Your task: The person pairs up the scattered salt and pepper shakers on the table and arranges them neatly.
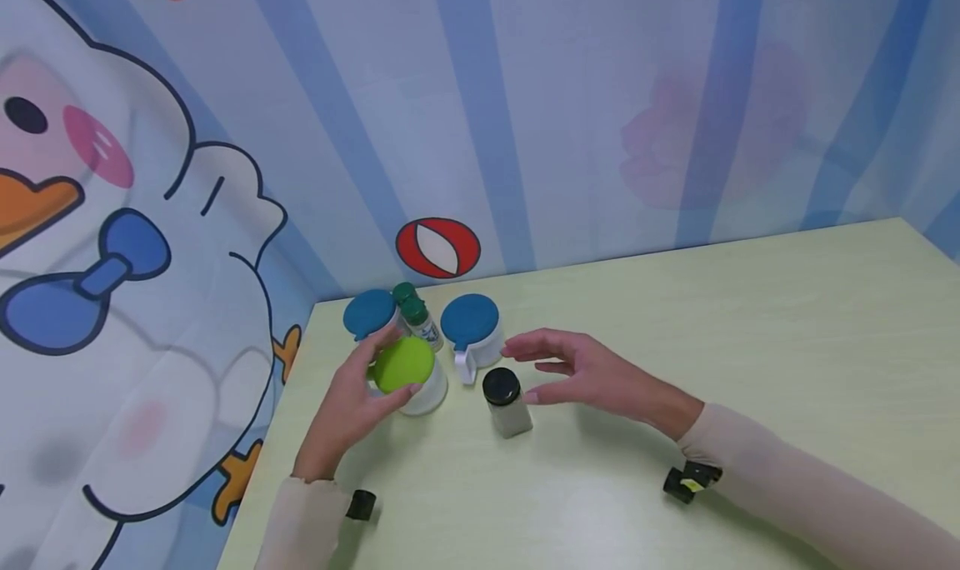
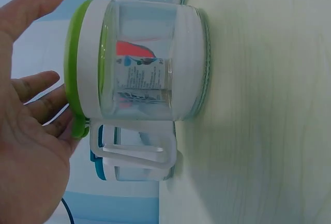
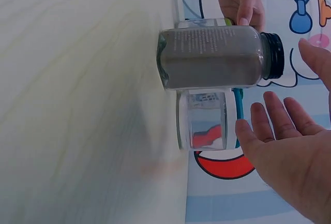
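My left hand (image 1: 352, 399) is spread around the green-lidded glass jar (image 1: 406, 368) with a white handle. In the left wrist view, its thumb (image 2: 44, 4) stands off the lid, while the other fingers reach behind the lid's edge; whether they touch it I cannot tell. Just right of a black-capped shaker bottle (image 1: 508, 405) of greyish powder is my right hand (image 1: 588, 374), fingers loosely bent and holding nothing. The right wrist view shows a gap between this hand and the upright bottle (image 3: 212, 58). All these containers stand on the table.
Behind them stand two blue-lidded jars, one at the left (image 1: 371, 312) and one with a white handle at the right (image 1: 471, 324). Small green-capped bottles (image 1: 420, 320) stand between these. A printed wall sheet (image 1: 585, 120) borders the back edge of the pale wooden table (image 1: 720, 328).
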Demonstrator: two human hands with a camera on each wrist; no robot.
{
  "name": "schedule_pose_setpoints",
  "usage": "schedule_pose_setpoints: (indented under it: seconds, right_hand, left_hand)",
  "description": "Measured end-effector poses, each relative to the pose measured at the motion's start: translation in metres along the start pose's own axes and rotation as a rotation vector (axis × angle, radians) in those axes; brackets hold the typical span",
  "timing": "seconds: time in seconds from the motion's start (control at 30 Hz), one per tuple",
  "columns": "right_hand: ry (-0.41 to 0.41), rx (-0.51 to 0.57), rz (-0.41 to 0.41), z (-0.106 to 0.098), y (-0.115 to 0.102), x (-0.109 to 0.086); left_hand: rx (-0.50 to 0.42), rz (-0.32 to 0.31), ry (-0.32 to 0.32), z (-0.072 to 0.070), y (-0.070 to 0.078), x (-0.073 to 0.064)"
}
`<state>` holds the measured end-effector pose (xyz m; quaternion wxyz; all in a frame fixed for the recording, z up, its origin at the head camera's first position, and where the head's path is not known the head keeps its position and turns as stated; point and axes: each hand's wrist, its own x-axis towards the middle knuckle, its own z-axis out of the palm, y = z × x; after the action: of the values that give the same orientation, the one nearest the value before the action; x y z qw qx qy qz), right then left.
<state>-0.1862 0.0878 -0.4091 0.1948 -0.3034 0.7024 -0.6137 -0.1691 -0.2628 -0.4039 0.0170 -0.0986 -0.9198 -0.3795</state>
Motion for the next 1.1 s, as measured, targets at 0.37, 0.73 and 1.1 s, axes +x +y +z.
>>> schedule_pose_setpoints:
  seconds: [0.37,0.73,1.1]
  right_hand:
    - [-0.052,0.004,0.006,0.008,0.006,0.012]
    - [-0.049,-0.059,0.04,0.016,0.009,0.016]
    - [0.006,-0.195,0.021,0.023,0.009,0.017]
  left_hand:
    - [-0.014,-0.094,-0.048,0.005,-0.008,-0.002]
    - [-0.018,-0.153,-0.099,0.01,-0.009,-0.005]
    - [-0.005,-0.178,-0.12,0.016,-0.006,-0.006]
